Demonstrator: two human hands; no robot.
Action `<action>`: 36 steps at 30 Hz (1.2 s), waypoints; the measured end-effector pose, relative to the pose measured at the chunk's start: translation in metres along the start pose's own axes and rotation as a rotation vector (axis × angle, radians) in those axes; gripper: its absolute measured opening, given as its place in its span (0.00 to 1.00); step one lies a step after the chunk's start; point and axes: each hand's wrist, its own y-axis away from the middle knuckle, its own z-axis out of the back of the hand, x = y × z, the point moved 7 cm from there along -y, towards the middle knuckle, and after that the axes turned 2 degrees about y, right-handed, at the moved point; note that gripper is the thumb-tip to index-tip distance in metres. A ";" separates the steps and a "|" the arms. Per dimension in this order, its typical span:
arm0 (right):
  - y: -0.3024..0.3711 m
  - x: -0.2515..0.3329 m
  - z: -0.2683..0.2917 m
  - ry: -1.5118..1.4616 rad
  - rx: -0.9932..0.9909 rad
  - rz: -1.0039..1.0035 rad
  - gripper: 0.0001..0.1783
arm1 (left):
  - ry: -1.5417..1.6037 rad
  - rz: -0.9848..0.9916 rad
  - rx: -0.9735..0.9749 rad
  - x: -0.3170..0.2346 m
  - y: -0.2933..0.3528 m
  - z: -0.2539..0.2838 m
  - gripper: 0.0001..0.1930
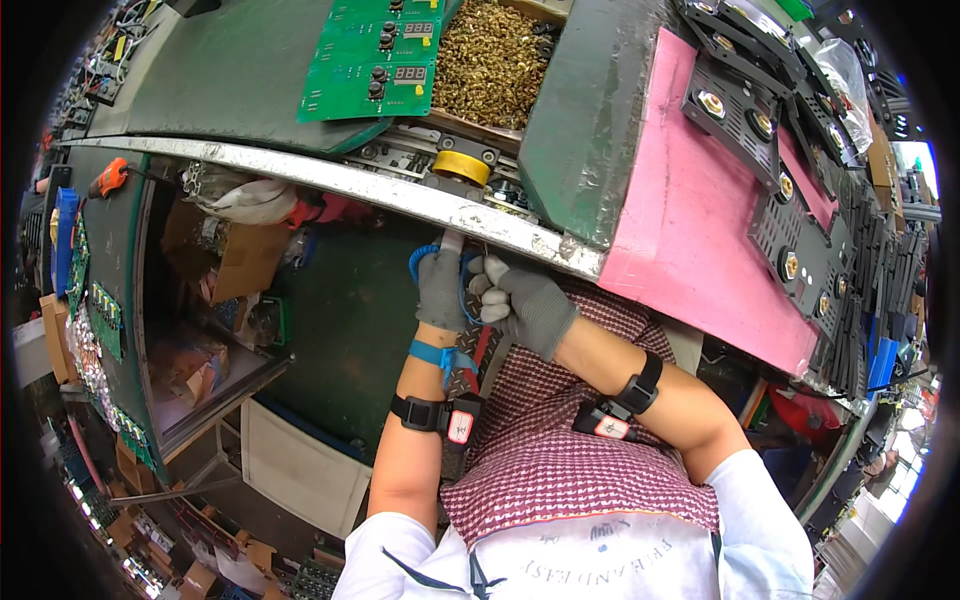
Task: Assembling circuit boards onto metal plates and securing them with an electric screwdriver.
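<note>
Both my hands wear grey gloves and are close together just below the metal front edge (400, 190) of the workbench. My left hand (440, 290) points upward, one pale fingertip at the bench edge; its other fingers are hidden. A blue coiled cord (424, 262) loops beside it, and a blue strap (436, 353) circles that wrist. To its right, my right hand (522, 305) is closed, fingers curled and pressed together; whatever they hold is hidden. Above the hands, a yellow ring-shaped part (462, 167) sits in a metal mechanism set into the bench.
Green circuit boards (368, 62) with small displays lie on the bench beside a box of small brass-coloured parts (492, 62). On the right, black perforated metal plates (735, 120) rest on a pink sheet (680, 230). An orange-handled tool (108, 177) hangs at the left, near an open shelf.
</note>
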 end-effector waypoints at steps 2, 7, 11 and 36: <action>-0.003 0.004 -0.001 -0.093 -0.041 0.006 0.11 | 0.145 0.062 0.077 0.003 0.001 -0.007 0.21; 0.001 0.001 -0.003 0.019 -0.066 -0.009 0.11 | 0.017 0.001 0.079 0.000 -0.001 0.000 0.20; -0.008 0.006 0.004 -0.046 -0.011 0.064 0.10 | 0.110 0.059 0.127 0.012 -0.008 -0.003 0.21; 0.270 0.081 -0.117 1.487 0.518 1.248 0.11 | -0.928 -1.336 0.059 -0.240 0.234 -0.194 0.15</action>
